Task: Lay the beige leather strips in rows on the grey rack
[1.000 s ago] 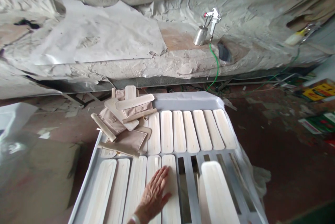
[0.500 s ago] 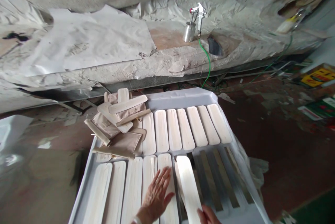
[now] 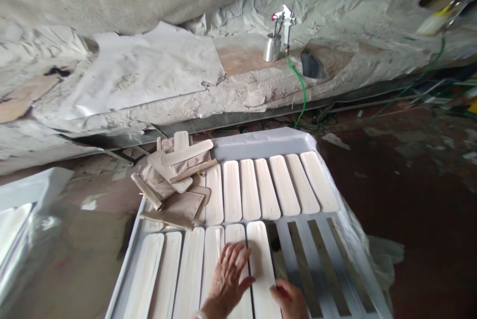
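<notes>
Long pale panels with rounded ends lie in two rows on a grey slatted tray [image 3: 261, 145]. In the front row, my left hand [image 3: 231, 274] rests palm down with fingers spread over a pale panel [image 3: 234, 232]. Just right of it is another pale panel [image 3: 261, 254], lying nearly flat beside its neighbour. My right hand [image 3: 289, 298] has its fingers curled at that panel's right edge, pinching it near the lower end. A loose pile of beige fabric pieces [image 3: 179, 207] with rolled edges covers the tray's back left corner.
Beyond the tray runs a bench draped in crumpled, paint-crusted sheeting [image 3: 149, 70]. On it stands a spray gun [image 3: 274, 46] with a metal cup and a green hose [image 3: 302, 85]. Another tray [image 3: 37, 185] with pale panels sits at the left. Plastic sheeting [image 3: 382, 259] hangs at the tray's right side.
The panel in my right hand has come down from a raised, tilted position to lie beside the front-row panels. My left hand stays spread on the row. The view has shifted slightly left.
</notes>
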A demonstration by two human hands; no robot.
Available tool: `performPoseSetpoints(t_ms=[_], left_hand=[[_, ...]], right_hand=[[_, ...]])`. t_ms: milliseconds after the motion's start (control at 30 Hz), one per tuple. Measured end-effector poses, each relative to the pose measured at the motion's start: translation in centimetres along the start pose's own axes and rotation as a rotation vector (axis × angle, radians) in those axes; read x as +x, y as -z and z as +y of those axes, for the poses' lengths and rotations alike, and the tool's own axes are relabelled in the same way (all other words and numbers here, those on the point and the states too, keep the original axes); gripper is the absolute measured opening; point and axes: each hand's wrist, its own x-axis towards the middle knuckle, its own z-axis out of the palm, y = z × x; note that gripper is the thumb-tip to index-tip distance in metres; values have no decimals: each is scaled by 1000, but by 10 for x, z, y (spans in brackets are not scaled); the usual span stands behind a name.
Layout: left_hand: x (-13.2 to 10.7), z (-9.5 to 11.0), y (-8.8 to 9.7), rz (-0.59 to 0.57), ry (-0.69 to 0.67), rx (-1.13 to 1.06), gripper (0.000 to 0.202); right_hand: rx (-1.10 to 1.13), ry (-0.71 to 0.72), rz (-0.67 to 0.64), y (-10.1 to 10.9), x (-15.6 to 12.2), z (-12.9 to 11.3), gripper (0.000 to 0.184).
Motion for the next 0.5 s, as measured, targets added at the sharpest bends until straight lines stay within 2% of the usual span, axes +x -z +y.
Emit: performPoseSetpoints(t_ms=[167,300,400,500], left_hand=[[0,5,-3,-15,19,20,68],[4,4,-2,-53,-16,-2,68],[7,1,-4,-74,-94,-19,68],[8,-4,-6,-112,-124,-35,69]], right_hand=[[54,-34,-89,6,3,-12,36],[6,-40,-164,7,10,-8,33],[-117,-5,-192,3,19,0,31],[-387,51,-140,0,22,4,31]])
